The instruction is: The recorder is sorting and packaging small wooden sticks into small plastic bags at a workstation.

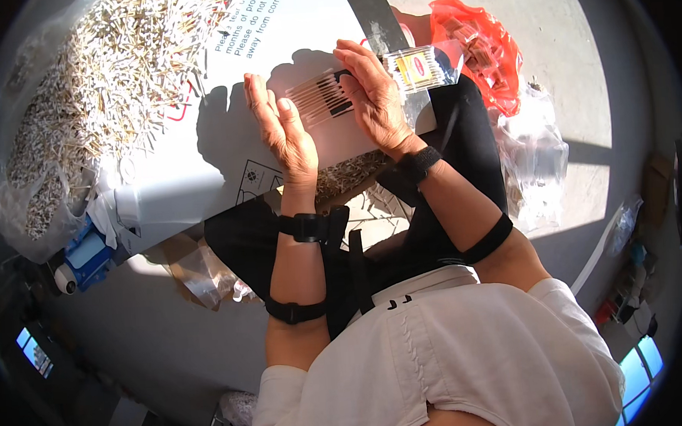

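Note:
My left hand (283,131) and my right hand (373,95) stand edge-on, palms facing each other, on a white printed cardboard sheet (199,159) across my lap. Between the palms lies a row of thin cotton swabs (321,98), squeezed together side by side. A small clear packet with a yellow and red label (418,68) lies just right of my right hand. Both wrists carry black straps.
A big heap of loose swab sticks (109,63) covers the sheet's left part inside clear plastic. An orange plastic bag (479,48) and clear bags (535,156) lie on the concrete floor at the right. Blue and white items (81,261) sit at the left.

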Available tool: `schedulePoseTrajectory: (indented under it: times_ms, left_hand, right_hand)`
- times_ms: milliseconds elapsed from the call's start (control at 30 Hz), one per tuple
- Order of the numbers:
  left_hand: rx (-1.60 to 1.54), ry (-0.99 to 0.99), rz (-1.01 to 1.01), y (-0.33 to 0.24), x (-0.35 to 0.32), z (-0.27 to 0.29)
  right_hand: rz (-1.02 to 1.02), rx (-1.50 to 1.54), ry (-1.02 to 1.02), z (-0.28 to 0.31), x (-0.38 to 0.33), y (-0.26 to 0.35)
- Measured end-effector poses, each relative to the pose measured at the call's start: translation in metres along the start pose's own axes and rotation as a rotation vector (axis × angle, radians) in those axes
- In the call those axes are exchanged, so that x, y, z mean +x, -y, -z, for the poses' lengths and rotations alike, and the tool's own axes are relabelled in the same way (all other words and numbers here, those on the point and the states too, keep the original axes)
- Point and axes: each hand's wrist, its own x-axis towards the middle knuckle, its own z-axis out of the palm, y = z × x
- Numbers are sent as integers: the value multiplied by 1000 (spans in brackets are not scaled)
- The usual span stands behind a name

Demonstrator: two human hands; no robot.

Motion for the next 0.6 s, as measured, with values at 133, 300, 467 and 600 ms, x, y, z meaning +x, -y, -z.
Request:
schedulePoseTrajectory:
  times_ms: [133,300,467,600]
  left_hand:
    - [-162,-65,72,4,3,-13]
    - [-151,-39,82,3,1,-21]
    - [-173,-46,95,1,2,-20]
    - [-76,-117,30,5,8,-11]
  right_hand:
    - [-21,112,-50,-15,1,-6]
    - [-34,69,-74,-16,-6,-7]
    - [-55,113,-112,-19,-10,-7]
    - [-117,198,-122,-19,-9,-6]
